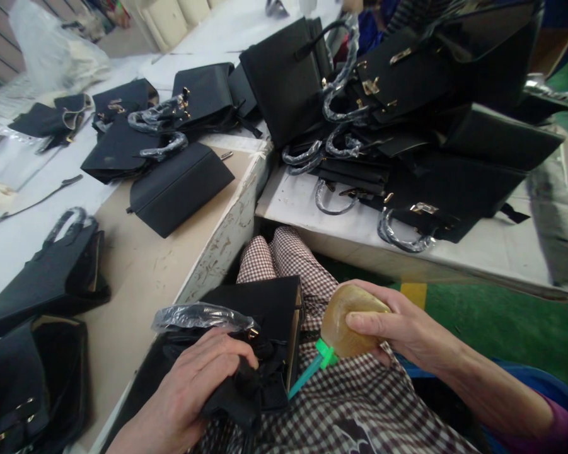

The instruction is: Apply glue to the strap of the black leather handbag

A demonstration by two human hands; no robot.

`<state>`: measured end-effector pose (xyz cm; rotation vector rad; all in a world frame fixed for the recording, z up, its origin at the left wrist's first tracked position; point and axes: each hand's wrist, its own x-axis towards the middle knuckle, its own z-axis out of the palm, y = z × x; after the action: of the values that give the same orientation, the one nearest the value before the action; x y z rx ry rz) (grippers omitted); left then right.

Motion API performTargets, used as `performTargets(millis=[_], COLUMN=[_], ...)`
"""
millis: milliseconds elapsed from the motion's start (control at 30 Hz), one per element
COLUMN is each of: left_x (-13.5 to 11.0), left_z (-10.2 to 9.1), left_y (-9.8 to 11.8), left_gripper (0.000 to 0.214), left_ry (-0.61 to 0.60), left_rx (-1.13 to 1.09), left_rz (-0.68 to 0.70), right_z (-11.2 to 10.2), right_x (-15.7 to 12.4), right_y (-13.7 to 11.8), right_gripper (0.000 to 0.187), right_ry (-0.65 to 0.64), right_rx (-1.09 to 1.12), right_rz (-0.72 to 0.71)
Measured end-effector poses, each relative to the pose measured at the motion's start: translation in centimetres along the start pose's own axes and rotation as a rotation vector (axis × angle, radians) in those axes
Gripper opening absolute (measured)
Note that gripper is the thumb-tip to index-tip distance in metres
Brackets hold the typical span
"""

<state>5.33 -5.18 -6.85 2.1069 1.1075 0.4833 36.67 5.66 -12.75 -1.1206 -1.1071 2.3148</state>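
On my lap lies a black handbag (265, 302), its handle (198, 317) wrapped in clear plastic. My left hand (208, 372) is closed over the bag's near part, fingers curled on black material; the palm side is hidden. In my right hand (388, 321) is a squeeze bottle (345, 318) of yellowish-brown contents, tilted down. Its green collar and long teal nozzle (307, 375) point down to the left, and the tip is at the bag's edge; I cannot tell whether it touches.
Black handbags (420, 170) with plastic-wrapped handles are heaped on the white table ahead. More bags (179, 189) lie on the left table, beside a thin dark brush-like tool (42, 198). A clear plastic bag (52, 50) sits at the far left. Green floor (477, 328) shows at right.
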Motion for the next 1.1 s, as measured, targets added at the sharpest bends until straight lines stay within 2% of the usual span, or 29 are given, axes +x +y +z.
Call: performTargets(millis=[300, 433, 567, 700, 833, 1100], left_x=[-0.2, -0.3, -0.1, 0.1, 0.1, -0.8], left_z=[-0.4, -0.6, -0.8, -0.7, -0.5, -0.1], left_y=[-0.2, -0.1, 0.1, 0.2, 0.2, -0.2], left_gripper=[0.031, 0.028, 0.032, 0.030, 0.028, 0.031], left_ry=[-0.008, 0.006, 0.056, 0.070, 0.085, 0.115], left_rx=[-0.020, -0.005, 0.016, 0.028, 0.033, -0.037], left_rz=[-0.007, -0.010, -0.001, 0.017, -0.004, -0.037], right_z=[-2.3, -2.6, -2.0, -1.1, 0.1, 1.9], right_x=[1.8, 2.2, 1.6, 0.6, -0.2, -1.4], right_y=[0.2, 0.5, 0.1, -0.2, 0.6, 2.8], right_gripper=[0.057, 0.058, 0.059, 0.056, 0.050, 0.040], right_ry=[0.298, 0.369, 0.320, 0.186, 0.097, 0.113], right_rx=[-0.307, -0.438, -0.388, -0.212, -0.036, 0.238], right_rz=[-0.085, -0.109, -0.108, -0.079, -0.052, -0.005])
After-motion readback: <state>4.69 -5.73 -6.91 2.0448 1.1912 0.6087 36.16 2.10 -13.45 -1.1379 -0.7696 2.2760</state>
